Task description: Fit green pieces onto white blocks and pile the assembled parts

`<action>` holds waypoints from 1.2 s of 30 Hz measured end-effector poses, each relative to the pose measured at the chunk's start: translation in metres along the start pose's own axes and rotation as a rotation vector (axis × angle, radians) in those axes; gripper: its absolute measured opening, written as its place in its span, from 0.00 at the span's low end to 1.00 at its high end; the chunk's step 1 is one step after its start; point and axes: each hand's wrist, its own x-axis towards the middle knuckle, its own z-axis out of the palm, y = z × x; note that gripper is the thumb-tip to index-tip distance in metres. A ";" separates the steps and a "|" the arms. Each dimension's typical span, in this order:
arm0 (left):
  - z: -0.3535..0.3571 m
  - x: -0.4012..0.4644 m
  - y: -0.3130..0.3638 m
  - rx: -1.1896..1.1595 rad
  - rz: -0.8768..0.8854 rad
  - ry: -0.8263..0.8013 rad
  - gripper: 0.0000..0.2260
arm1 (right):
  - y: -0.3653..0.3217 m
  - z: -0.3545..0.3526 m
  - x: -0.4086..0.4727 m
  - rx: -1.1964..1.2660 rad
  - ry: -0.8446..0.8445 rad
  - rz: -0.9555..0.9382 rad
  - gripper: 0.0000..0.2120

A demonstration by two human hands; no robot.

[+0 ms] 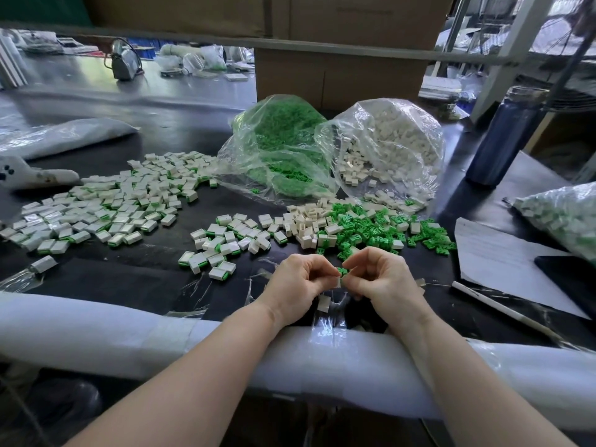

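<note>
I see left hand pinching white block, right hand pinching green piece just above it, fingertips nearly touching. Risk, I judge: skewed entry jams piece; slip drops it.

Bare dark table is left open just left of the loose green pieces. Passage behind them is blocked by two bulging plastic bags; right of them, by paper and bottle.
</note>
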 end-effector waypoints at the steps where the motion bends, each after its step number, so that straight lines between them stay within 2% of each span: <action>1: 0.000 0.000 0.000 0.001 0.001 -0.001 0.04 | 0.000 0.000 0.000 0.005 -0.004 0.002 0.11; 6: 0.000 -0.001 0.001 0.038 0.014 -0.054 0.03 | 0.000 -0.001 0.000 -0.007 -0.045 0.007 0.10; 11: 0.001 0.001 0.002 -0.006 0.015 0.008 0.02 | 0.000 0.001 0.000 0.041 0.055 -0.014 0.09; 16: 0.002 0.000 -0.001 0.018 0.039 0.009 0.10 | 0.000 0.001 0.001 0.082 0.080 0.017 0.08; 20: 0.002 0.001 -0.003 0.054 0.055 0.084 0.04 | 0.000 0.001 0.000 0.133 0.073 0.032 0.08; 23: 0.001 0.002 -0.004 0.080 0.028 0.101 0.05 | 0.000 0.000 -0.001 0.176 0.062 0.049 0.08; 30: -0.002 0.001 -0.003 0.047 -0.033 0.003 0.05 | 0.001 0.003 0.001 0.069 0.081 0.067 0.08; 36: -0.002 0.001 -0.002 0.126 -0.051 -0.013 0.07 | 0.001 0.002 0.000 -0.016 0.029 0.086 0.08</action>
